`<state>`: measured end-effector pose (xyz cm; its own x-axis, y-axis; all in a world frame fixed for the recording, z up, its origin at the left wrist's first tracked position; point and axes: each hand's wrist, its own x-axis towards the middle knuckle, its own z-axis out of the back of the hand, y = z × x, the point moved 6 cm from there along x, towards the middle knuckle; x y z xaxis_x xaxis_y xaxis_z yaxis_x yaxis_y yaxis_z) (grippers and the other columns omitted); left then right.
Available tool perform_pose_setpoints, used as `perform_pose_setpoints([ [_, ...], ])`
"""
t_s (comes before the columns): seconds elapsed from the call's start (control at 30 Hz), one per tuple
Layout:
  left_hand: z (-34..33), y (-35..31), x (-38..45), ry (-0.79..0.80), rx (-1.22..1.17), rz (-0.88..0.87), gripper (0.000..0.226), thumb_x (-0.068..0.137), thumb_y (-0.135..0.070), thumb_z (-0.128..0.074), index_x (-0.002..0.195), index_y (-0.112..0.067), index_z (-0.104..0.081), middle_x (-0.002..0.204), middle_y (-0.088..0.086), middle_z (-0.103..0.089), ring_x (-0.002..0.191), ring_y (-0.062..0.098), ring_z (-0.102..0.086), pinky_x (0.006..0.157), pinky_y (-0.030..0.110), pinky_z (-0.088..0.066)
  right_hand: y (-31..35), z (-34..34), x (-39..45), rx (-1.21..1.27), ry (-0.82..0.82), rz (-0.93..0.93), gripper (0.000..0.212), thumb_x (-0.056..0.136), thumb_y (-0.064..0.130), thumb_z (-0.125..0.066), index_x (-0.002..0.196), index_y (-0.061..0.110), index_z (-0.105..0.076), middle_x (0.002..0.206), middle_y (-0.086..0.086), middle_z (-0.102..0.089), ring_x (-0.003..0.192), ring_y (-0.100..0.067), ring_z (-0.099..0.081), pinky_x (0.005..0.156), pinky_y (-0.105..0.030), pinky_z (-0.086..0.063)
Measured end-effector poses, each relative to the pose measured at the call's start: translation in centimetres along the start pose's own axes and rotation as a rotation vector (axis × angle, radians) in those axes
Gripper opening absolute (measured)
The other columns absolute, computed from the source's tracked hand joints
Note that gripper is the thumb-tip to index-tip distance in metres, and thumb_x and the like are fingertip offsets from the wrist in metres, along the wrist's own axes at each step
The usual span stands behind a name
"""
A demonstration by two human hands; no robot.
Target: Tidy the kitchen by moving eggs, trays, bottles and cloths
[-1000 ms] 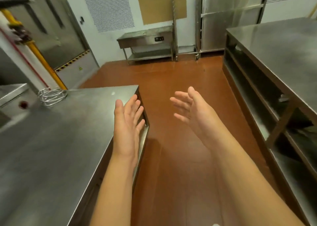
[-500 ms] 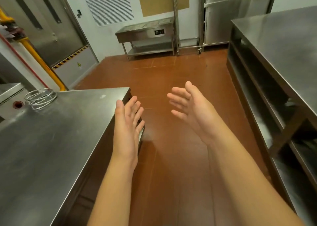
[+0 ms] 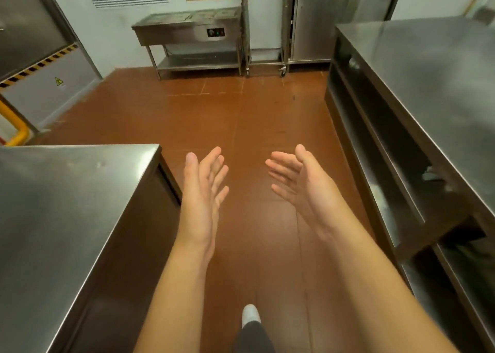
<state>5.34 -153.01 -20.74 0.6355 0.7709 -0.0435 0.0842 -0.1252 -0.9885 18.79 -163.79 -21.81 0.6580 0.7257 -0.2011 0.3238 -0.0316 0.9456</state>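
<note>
My left hand (image 3: 203, 192) and my right hand (image 3: 300, 181) are both held out in front of me over the red-brown floor (image 3: 241, 117), palms turned toward each other, fingers straight. Neither hand holds anything. No eggs, trays, bottles or cloths show in this view. My left hand hangs just right of the corner of a steel table (image 3: 67, 205); my right hand is in the aisle between the two tables.
A long steel table (image 3: 428, 84) with lower shelves runs along the right. A steel serving counter (image 3: 187, 28) and a tall steel cabinet (image 3: 337, 17) stand at the far wall. A yellow pipe (image 3: 18, 130) is at left. My foot (image 3: 250, 315) shows below.
The view has swung right and forward; the wire basket and the left table's far end have left the frame. Both hands stay raised and empty, now over the floor.
</note>
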Motion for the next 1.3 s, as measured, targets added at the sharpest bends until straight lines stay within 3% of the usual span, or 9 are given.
perform_pose_setpoints([
  [0.37,0.0,-3.4,19.1,0.111,0.012,-0.038,0.070,0.097,-0.069,-0.013,0.149,-0.034,-0.044,0.152,-0.013,-0.048,0.137,0.003,-0.046,0.119,0.043,-0.031,4.4,-3.5,16.1,-0.022,-0.059,0.045,0.048,0.101,0.055,-0.035,0.130,0.027,-0.060,0.123,0.011,-0.068,0.117,-0.004,-0.061,0.088,-0.022,-0.049],
  [0.67,-0.9,-3.4,33.1,0.062,0.042,-0.029,0.077,0.089,-0.075,-0.019,0.148,-0.034,-0.046,0.151,-0.013,-0.049,0.136,0.003,-0.047,0.119,0.044,-0.031,7.1,-4.3,32.3,0.045,-0.006,0.038,0.049,0.101,0.054,-0.035,0.130,0.024,-0.061,0.126,0.008,-0.067,0.119,-0.006,-0.059,0.096,-0.027,-0.048],
  [1.0,-6.2,-10.5,52.2,-0.065,0.086,-0.216,0.076,0.088,-0.073,-0.019,0.146,-0.033,-0.047,0.150,-0.010,-0.051,0.135,0.005,-0.049,0.119,0.045,-0.031,18.2,-5.1,51.4,0.039,0.156,0.176,0.052,0.102,0.053,-0.034,0.137,0.020,-0.055,0.134,0.004,-0.062,0.123,-0.009,-0.056,0.107,-0.036,-0.045],
  [1.1,-7.5,-11.7,56.7,-0.057,0.104,-0.241,0.070,0.096,-0.069,-0.015,0.147,-0.033,-0.046,0.151,-0.010,-0.050,0.135,0.005,-0.048,0.119,0.046,-0.031,19.4,-5.4,55.9,0.035,0.144,0.151,0.052,0.102,0.052,-0.034,0.136,0.020,-0.056,0.133,0.003,-0.063,0.121,-0.010,-0.057,0.108,-0.039,-0.045],
  [1.3,-7.0,-11.2,65.9,0.012,0.061,-0.210,0.077,0.085,-0.073,-0.020,0.147,-0.035,-0.046,0.151,-0.013,-0.049,0.136,0.002,-0.047,0.120,0.044,-0.030,20.3,-7.0,64.7,0.005,0.122,0.132,0.048,0.102,0.052,-0.037,0.133,0.022,-0.058,0.129,0.005,-0.065,0.119,-0.008,-0.059,0.105,-0.035,-0.047],
])
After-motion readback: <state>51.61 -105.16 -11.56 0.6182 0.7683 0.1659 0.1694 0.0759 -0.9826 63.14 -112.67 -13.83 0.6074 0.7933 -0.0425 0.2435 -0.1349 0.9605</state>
